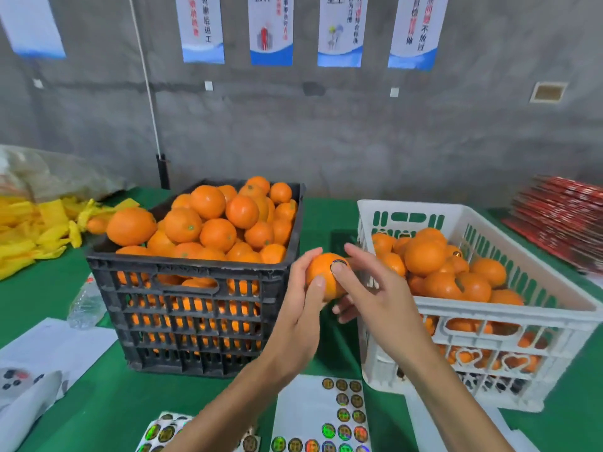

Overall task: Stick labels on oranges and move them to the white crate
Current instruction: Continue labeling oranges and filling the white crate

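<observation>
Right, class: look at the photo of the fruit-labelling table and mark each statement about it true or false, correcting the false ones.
1. The left hand holds an orange. True.
2. The right hand presses a label onto that orange. True.
3. The white crate is empty. False: it already holds many oranges.
4. The black crate stands right of the white one. False: it stands on the left.
5. Label sheets lie on the table in front of the crates. True.

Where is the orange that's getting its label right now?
The orange is held in the left hand, mid-frame between the black crate and white crate.
</observation>
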Tool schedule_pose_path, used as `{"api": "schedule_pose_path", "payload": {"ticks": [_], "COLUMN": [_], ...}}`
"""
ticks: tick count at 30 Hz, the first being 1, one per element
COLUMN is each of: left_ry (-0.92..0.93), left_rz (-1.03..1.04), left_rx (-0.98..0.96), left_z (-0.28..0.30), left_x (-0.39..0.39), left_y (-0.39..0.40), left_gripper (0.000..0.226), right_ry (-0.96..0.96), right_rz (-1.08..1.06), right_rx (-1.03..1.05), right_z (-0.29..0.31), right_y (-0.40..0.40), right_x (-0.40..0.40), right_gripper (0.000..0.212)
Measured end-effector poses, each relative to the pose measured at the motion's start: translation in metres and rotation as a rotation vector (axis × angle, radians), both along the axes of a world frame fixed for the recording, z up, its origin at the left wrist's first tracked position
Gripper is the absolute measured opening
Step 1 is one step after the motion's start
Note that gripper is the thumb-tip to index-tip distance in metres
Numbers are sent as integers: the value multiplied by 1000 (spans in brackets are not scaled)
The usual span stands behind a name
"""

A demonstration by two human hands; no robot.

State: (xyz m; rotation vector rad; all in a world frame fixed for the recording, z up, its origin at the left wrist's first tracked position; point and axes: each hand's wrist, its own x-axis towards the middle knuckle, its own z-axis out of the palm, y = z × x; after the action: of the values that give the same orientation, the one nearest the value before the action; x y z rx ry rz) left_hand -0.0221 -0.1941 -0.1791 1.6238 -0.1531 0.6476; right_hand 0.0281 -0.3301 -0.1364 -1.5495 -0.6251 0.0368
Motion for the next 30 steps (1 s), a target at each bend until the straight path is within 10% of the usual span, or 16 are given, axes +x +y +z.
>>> {"api": "schedule_pose_path", "payload": {"ticks": [5, 9, 15, 19, 23, 30], "left_ry": [26, 26, 766, 675, 131, -174], "left_rz": [91, 457, 675, 646, 692, 529], "left_rx": [522, 953, 1487, 1400, 925, 967], "left_z": [61, 106, 137, 143, 133, 44], "left_x": [19, 57, 84, 84, 58, 9], "left_y": [14, 62, 139, 145, 106, 7], "left_gripper": [44, 39, 48, 59, 72, 65], "right_ry": [-32, -680, -592, -721, -922, -407], "right_rz": [7, -640, -853, -844, -464, -254], "right_rx": [81, -472, -757, -622, -347, -21], "right_z": [38, 38, 25, 18, -5, -57], "right_y": [-2, -16, -33, -29, -9, 15], "right_x": [27, 63, 86, 77, 53, 7], "right_gripper": [49, 37, 47, 33, 30, 51]}}
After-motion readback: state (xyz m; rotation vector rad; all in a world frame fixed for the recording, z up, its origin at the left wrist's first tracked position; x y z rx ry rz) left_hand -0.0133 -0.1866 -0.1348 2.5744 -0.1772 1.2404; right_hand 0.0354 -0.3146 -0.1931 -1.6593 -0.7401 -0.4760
